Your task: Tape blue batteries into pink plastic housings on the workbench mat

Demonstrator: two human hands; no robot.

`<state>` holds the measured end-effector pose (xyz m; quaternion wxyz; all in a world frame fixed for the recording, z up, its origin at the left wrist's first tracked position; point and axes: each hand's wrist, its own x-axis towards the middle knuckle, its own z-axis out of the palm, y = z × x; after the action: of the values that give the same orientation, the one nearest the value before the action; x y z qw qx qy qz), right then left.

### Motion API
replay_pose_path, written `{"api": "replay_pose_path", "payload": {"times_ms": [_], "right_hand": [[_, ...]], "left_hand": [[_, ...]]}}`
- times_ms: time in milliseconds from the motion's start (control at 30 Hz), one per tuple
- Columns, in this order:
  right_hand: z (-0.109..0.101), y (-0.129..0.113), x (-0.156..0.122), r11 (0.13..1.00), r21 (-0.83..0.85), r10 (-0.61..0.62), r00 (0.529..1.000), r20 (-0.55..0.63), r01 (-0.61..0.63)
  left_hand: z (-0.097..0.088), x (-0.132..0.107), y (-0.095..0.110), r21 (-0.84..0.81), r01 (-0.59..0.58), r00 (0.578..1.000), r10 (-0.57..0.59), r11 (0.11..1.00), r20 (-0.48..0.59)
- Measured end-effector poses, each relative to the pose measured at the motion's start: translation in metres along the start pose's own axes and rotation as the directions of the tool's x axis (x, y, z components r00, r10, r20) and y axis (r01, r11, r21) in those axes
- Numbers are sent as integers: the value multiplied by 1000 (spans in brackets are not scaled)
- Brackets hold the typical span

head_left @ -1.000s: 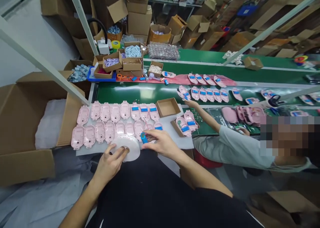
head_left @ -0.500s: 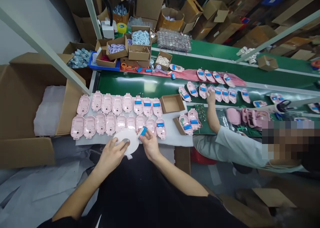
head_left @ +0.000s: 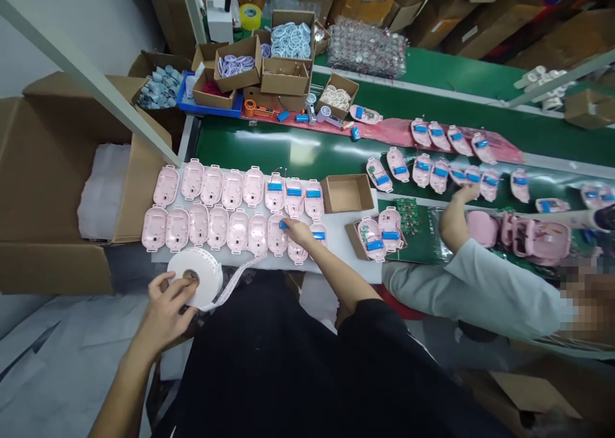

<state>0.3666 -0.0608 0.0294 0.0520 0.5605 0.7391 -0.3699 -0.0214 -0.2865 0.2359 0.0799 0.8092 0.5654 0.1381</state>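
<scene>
My left hand [head_left: 170,300] grips a large white tape roll [head_left: 205,273], its fingers in the core. A loose strip of tape [head_left: 237,279] trails from the roll toward the table edge. My right hand [head_left: 298,233] is closed on a small blue battery [head_left: 283,225], mostly hidden by the fingers, at a pink plastic shell [head_left: 277,241] in the front row. Two rows of such shells lie on a white foam sheet [head_left: 343,259]. Several at the right end of the rows hold blue batteries, such as the battery [head_left: 295,192] in the back row.
An open cardboard box [head_left: 348,193] stands right of the shells; a smaller box [head_left: 358,241] bears two shells with batteries. A co-worker's hand [head_left: 459,214] reaches over the green conveyor [head_left: 269,145]. A big carton [head_left: 62,259] stands at the left.
My left hand has moved left and down with the tape roll, and a strip now hangs out. My right hand has carried the battery from beside the roll to a front-row shell.
</scene>
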Motion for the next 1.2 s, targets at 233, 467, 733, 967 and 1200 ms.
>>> {"api": "replay_pose_path", "payload": {"times_ms": [233,467,733,967,1200], "right_hand": [[-7,32,-18,984,-171,48,999,-26,-51],[7,60,-41,972,-226,80,992,94,-57],[20,54,-25,969,-248,26,992,121,5],[15,38,-20,987,-159,37,993,115,-18],[-10,21,-35,997,27,68,993,-101,-66]], "left_hand": [[2,-9,13,1,36,999,-36,999,-1],[13,-7,12,-44,83,996,-82,996,23],[19,0,13,-20,44,998,-43,999,43],[28,-1,13,-23,3,1000,-3,1000,-7],[71,13,18,-99,-115,986,101,989,-136]]}}
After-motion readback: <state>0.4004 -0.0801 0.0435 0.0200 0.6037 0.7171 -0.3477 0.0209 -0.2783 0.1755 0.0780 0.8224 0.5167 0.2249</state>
